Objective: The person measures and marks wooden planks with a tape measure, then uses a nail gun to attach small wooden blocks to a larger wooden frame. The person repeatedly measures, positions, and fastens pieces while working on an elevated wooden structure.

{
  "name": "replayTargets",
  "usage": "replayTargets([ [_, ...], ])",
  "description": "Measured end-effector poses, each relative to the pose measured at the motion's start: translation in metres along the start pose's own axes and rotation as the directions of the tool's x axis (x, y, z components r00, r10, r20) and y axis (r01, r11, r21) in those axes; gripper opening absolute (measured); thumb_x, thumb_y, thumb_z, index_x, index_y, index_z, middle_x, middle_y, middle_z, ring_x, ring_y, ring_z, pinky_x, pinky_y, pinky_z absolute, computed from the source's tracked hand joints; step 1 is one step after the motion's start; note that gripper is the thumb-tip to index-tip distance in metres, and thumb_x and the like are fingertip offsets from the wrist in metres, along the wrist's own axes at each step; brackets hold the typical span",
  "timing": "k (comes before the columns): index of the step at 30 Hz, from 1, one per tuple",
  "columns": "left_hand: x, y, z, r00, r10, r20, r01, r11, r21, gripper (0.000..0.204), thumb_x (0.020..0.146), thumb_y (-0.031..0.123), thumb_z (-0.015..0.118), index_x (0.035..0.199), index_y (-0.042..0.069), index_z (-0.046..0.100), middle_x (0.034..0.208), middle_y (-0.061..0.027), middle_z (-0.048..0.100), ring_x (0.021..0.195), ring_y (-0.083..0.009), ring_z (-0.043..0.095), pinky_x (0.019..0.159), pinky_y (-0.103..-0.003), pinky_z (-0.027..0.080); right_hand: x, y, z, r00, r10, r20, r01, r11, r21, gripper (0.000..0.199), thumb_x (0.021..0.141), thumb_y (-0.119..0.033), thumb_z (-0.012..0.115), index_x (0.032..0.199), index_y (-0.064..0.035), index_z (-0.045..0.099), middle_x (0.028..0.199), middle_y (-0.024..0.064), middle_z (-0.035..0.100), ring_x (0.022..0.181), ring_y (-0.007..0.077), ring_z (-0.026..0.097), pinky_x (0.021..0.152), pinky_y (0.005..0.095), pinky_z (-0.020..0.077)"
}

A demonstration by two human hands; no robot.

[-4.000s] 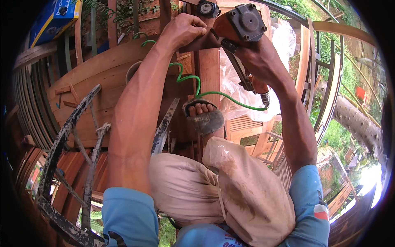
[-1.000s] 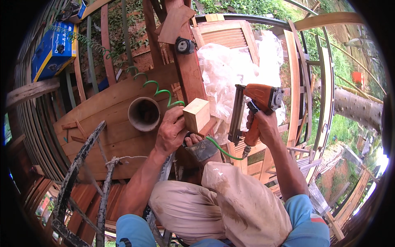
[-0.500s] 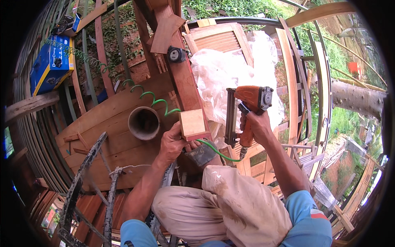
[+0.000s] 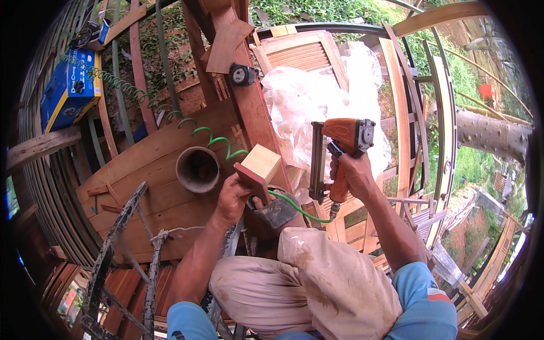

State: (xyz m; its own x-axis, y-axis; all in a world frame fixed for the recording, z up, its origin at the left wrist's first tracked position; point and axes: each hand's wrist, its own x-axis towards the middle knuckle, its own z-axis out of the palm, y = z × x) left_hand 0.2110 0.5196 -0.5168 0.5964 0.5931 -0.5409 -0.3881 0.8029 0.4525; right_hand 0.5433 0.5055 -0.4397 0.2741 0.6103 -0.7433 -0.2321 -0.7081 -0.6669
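Note:
My left hand (image 4: 231,196) grips a small wooden block (image 4: 263,160) with a pale top and a red-brown side, tilted over the near end of a reddish wooden beam (image 4: 258,113). On the right, my right hand (image 4: 352,170) is wrapped round the handle of an orange and black nail gun (image 4: 341,131). Its long dark magazine side stands left of the grip, apart from the block. A green air hose (image 4: 303,211) joins the gun's lower end and passes behind the block. My sandalled foot (image 4: 276,211) shows just below the block.
A round tube-like container (image 4: 217,177) stands on brown boards (image 4: 153,158) at the left. Clear plastic sheeting (image 4: 300,93) covers a louvred wooden panel (image 4: 297,51) beyond the gun. A blue box (image 4: 71,85) lies far left, and a paint-spattered metal frame (image 4: 116,232) is near my left arm.
My left hand has turned the wooden block, so its red-brown side now slants toward the lower left. The right hand and the nail gun have hardly moved.

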Motion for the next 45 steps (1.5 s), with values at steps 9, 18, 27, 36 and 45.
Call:
replayTargets([
  [9, 0.002, 0.004, -0.004, 0.994, -0.047, -0.097, 0.026, 0.979, -0.204, 0.052, 0.107, 0.043, 0.049, 0.138, 0.003, 0.059, 0.097, -0.0125, 0.067, 0.07, -0.0216, 0.061, 0.059, -0.035, 0.052, 0.003, 0.0, 0.0, 1.0, 0.013, 0.006, -0.013, 1.0, -0.003, 0.018, 0.096, -0.012, 0.065, 0.11, -0.0024, 0.062, 0.081, 0.006, 0.063, 0.066, 0.017, 0.064, 0.061, 0.0348, 0.0558],
  [18, 0.003, 0.013, 0.005, 0.985, -0.071, -0.157, 0.056, 0.994, -0.098, 0.072, 0.109, 0.075, 0.045, 0.115, 0.005, 0.064, 0.088, -0.0078, 0.064, 0.06, -0.0136, 0.055, 0.048, -0.027, 0.04, 0.001, -0.001, 0.003, 1.0, -0.009, -0.009, 0.009, 0.999, -0.033, 0.021, 0.094, -0.012, 0.062, 0.112, -0.0012, 0.063, 0.082, 0.0066, 0.064, 0.066, 0.0173, 0.065, 0.061, 0.0345, 0.0558],
  [27, 0.001, 0.016, 0.013, 0.985, -0.141, -0.097, 0.13, 0.986, -0.108, 0.079, 0.105, 0.078, 0.051, 0.116, 0.001, 0.063, 0.086, -0.0067, 0.062, 0.059, -0.0107, 0.054, 0.046, -0.023, 0.038, 0.0, -0.002, 0.003, 1.0, 0.01, 0.014, -0.009, 1.0, -0.013, 0.02, 0.094, -0.012, 0.062, 0.112, -0.0024, 0.061, 0.082, 0.0061, 0.063, 0.065, 0.0174, 0.064, 0.061, 0.0351, 0.0561],
  [36, 0.007, 0.021, 0.012, 0.966, -0.253, -0.062, 0.233, 0.946, -0.225, 0.087, 0.104, 0.083, 0.045, 0.131, 0.002, 0.058, 0.087, -0.0103, 0.068, 0.059, -0.0195, 0.069, 0.04, -0.028, 0.05, 0.002, 0.0, 0.004, 1.0, 0.017, 0.008, -0.016, 1.0, -0.024, 0.021, 0.095, -0.012, 0.061, 0.114, -0.0022, 0.061, 0.083, 0.0064, 0.063, 0.067, 0.0175, 0.064, 0.062, 0.0353, 0.0563],
  [45, 0.014, 0.018, 0.004, 0.957, -0.29, -0.007, 0.275, 0.916, -0.293, 0.101, 0.098, 0.09, 0.045, 0.137, -0.002, 0.056, 0.09, -0.0149, 0.071, 0.066, -0.0302, 0.076, 0.051, -0.039, 0.063, 0.005, 0.005, 0.001, 1.0, 0.023, 0.005, -0.022, 0.999, -0.049, 0.023, 0.096, -0.018, 0.067, 0.113, -0.0022, 0.064, 0.082, 0.0059, 0.063, 0.066, 0.017, 0.064, 0.06, 0.0348, 0.0553],
])
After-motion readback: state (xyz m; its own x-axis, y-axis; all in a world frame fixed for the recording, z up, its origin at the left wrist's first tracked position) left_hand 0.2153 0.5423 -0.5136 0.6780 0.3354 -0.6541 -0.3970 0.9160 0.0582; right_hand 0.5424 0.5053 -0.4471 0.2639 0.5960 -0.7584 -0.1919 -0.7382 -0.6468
